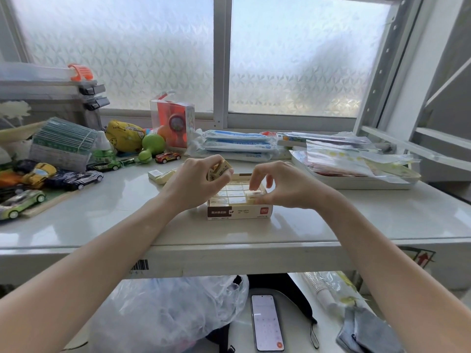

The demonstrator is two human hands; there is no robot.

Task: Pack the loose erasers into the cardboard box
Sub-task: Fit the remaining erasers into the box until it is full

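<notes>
Packing step midway: cardboard box (239,211) on worktop (331,220), nearly full. Right hand (283,188) pinches eraser (254,195) into near-right slot. Left hand (198,182) grips spare erasers (221,169) above box. Next: seat it flush, feed another; loose erasers (160,175) wait behind.

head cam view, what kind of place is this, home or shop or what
Probably a home room or small stockroom, at a white table under a frosted window. Toy cars and packaged stationery crowd it, beside the eraser box.
</notes>
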